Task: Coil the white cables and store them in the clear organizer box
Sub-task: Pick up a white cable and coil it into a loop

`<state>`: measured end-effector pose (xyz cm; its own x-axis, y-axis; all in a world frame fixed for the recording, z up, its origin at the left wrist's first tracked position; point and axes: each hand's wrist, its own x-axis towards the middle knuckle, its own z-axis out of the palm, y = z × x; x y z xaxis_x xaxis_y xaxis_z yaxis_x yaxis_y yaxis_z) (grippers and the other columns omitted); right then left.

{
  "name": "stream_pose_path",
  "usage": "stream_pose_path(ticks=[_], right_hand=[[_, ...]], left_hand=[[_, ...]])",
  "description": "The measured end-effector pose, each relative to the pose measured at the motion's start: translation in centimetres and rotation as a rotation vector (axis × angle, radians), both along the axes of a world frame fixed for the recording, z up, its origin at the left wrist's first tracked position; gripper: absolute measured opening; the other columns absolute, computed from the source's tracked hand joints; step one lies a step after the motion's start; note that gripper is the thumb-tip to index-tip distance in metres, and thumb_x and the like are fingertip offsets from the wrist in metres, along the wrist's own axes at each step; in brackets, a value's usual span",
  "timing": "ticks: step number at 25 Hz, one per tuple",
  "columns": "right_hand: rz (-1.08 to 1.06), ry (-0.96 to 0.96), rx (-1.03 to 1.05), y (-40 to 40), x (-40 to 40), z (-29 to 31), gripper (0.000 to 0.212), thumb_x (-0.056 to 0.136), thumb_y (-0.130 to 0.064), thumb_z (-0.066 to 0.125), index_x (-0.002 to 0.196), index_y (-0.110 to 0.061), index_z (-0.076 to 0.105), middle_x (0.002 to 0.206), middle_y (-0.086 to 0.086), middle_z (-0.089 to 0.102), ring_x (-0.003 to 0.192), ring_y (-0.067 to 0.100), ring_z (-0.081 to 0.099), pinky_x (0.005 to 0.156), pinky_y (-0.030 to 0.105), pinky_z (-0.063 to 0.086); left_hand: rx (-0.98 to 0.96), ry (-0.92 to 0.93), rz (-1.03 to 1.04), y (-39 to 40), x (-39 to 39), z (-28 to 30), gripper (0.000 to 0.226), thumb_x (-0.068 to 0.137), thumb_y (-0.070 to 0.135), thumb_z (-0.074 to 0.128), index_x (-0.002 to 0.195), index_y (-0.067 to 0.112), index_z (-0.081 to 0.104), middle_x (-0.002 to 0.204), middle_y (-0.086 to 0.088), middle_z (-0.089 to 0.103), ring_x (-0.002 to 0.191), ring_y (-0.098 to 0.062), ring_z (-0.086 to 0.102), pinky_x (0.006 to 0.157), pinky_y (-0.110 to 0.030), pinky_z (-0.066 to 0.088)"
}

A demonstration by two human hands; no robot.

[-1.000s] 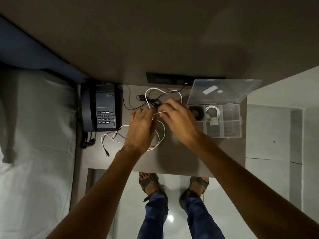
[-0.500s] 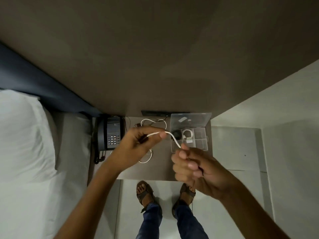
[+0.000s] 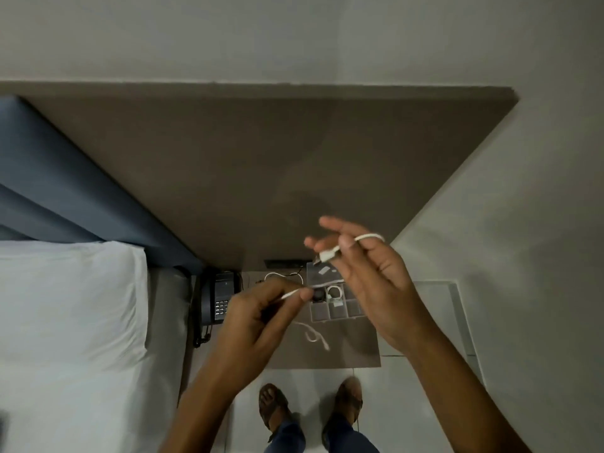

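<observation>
Both my hands are lifted well above the small table. My left hand (image 3: 261, 313) pinches a stretch of the white cable (image 3: 313, 335) between thumb and fingers. My right hand (image 3: 369, 273) is higher and to the right, with the cable's plug end between thumb and fingers and a loop over the forefinger. The cable's free tail dangles below, blurred. The clear organizer box (image 3: 336, 310) stands open on the table under my right hand. One compartment holds a small white coil (image 3: 334, 292), another a black coil (image 3: 317, 294). A second white cable (image 3: 277, 276) lies behind.
A dark desk phone (image 3: 217, 300) sits at the table's left edge. A bed with a white pillow (image 3: 68, 308) fills the left side. A black socket strip (image 3: 283, 263) is on the wall behind the table. My sandalled feet stand on the tiled floor below.
Both hands rose from the table with the white cable. The right hand went from below the left to above it, and the view pulled back from the table.
</observation>
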<state>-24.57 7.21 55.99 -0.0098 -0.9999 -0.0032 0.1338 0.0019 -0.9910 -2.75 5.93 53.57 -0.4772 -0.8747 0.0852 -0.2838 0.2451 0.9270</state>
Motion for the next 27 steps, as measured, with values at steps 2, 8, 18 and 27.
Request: stream_pose_path(ticks=[2,8,18,27], right_hand=[[0.069,0.208,-0.043,2.1,0.5,0.7,0.034,0.118,-0.012,0.040,0.143,-0.014,0.062,0.136,-0.005,0.074,0.136,0.021,0.065,0.120,0.041,0.049],[-0.073,0.301,-0.003,6.3,1.4,1.9,0.035,0.116,-0.024,0.044,0.147,-0.026,0.059,0.141,-0.009,0.070,0.134,0.011,0.064,0.110,0.021,0.052],[0.389,-1.210,0.362,7.6,0.0,4.7,0.034,0.107,-0.024,0.039,0.091,-0.006,0.063,0.079,0.008,0.062,0.057,0.013,0.045,0.077,0.032,0.056],[-0.263,-0.102,-0.030,5.1,-4.7,4.4,0.037,0.119,-0.029,0.034,0.140,-0.020,0.063,0.156,-0.004,0.062,0.147,0.010,0.053,0.120,0.034,0.041]], left_hand=[[-0.102,-0.043,0.019,-0.7,-0.1,2.3,0.016,0.109,0.024,0.068,0.099,0.015,0.077,0.076,0.002,0.065,0.062,-0.016,0.060,0.058,-0.020,0.046],[-0.216,-0.074,-0.100,-0.5,-1.5,5.8,0.014,0.107,0.036,0.068,0.108,0.025,0.076,0.089,0.003,0.066,0.069,-0.019,0.062,0.061,-0.029,0.050],[0.100,0.065,-0.109,-1.8,-4.6,6.1,0.038,0.106,0.033,0.072,0.075,0.015,0.059,0.067,0.001,0.044,0.059,-0.013,0.040,0.059,-0.022,0.038],[0.035,-0.092,-0.139,2.9,-4.0,4.6,0.030,0.112,0.035,0.061,0.085,0.042,0.070,0.059,0.022,0.054,0.053,0.002,0.049,0.059,-0.006,0.037]])
